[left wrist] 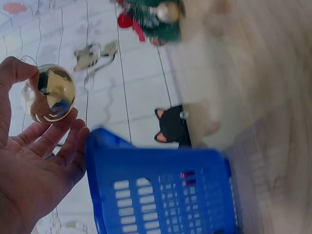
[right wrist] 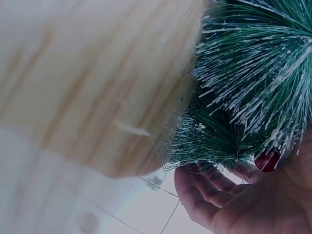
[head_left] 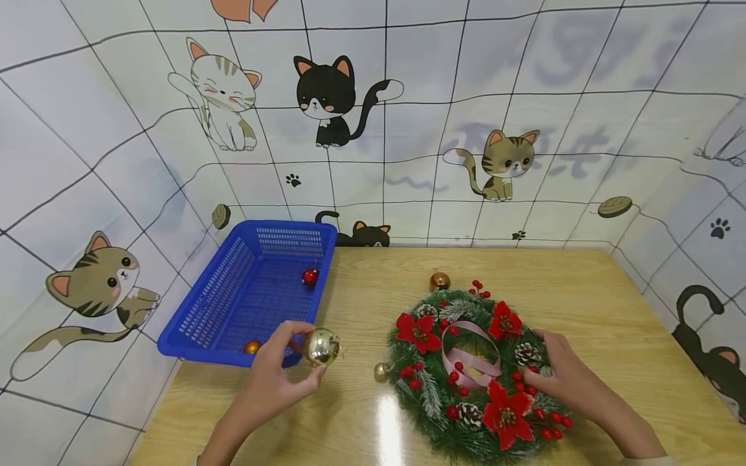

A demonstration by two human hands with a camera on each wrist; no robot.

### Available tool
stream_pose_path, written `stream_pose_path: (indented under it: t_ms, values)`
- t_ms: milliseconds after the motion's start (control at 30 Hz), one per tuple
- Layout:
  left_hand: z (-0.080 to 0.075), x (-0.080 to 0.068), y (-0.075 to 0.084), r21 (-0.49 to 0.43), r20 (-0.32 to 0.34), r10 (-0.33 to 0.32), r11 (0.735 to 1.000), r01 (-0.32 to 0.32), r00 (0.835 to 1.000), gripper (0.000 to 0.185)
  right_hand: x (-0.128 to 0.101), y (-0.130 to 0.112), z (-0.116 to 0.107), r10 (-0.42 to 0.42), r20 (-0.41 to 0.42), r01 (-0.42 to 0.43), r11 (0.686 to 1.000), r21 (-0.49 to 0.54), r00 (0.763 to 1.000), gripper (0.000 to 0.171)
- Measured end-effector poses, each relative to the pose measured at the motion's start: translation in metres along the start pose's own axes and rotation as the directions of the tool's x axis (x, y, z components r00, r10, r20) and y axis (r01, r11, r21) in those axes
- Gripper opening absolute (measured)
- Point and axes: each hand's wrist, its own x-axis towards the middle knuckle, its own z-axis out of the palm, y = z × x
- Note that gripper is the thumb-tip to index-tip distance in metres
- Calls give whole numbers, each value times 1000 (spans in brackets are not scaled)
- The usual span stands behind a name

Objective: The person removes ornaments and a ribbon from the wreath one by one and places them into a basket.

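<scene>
A shiny gold bauble [head_left: 322, 347] is pinched between the thumb and fingers of my left hand [head_left: 278, 375], raised beside the near right corner of the blue basket [head_left: 204, 357]. The left wrist view shows the same bauble [left wrist: 53, 95] at the fingertips. On the table lies a green Christmas wreath [head_left: 430, 424] with red poinsettias, berries, pinecones and a pink ribbon [head_left: 463, 357] in its middle. My right hand [head_left: 562, 372] grips the wreath's right side, thumb on top. From the right wrist, its fingers [right wrist: 195, 197] curl under the frosted needles [right wrist: 258, 63].
Inside the basket are a red bauble [head_left: 311, 277] and an orange bauble [head_left: 252, 347]. A copper bauble [head_left: 440, 281] sits behind the wreath, a small gold bauble [head_left: 381, 371] at its left edge. A cat-patterned wall covering [head_left: 408, 155] encloses the wooden table [head_left: 553, 275].
</scene>
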Motion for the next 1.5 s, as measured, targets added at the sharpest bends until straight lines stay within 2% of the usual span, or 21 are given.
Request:
stream_pose_path:
  t_ms: [133, 300, 567, 867, 1100, 1500]
  values:
    - [-12, 1, -7, 14, -43, -33, 999, 34, 998, 62, -1, -2, -1, -6, 3, 6, 1000, -19, 1000, 88]
    - [-20, -1, -13, 8, -81, -71, 997, 72, 994, 63, -1, -4, -3, 1, 19, -1, 1000, -18, 1000, 88]
    - [-26, -3, -18, 28, -154, -172, 984, 178, 973, 60, -2, -4, -4, 11, 29, -10, 1000, -28, 1000, 86]
    - [-33, -7, -26, 41, -175, -244, 966, 255, 954, 56, -2, -2, -5, 6, 37, -4, 1000, -29, 999, 84]
    - [-37, -11, -32, 76, -199, -272, 954, 291, 942, 55, -1, -1, -4, 19, 50, -17, 999, -42, 999, 85]
    - [-38, -12, -32, 123, -210, -289, 940, 318, 934, 58, -2, -5, -6, 18, 41, -16, 998, -53, 999, 85]
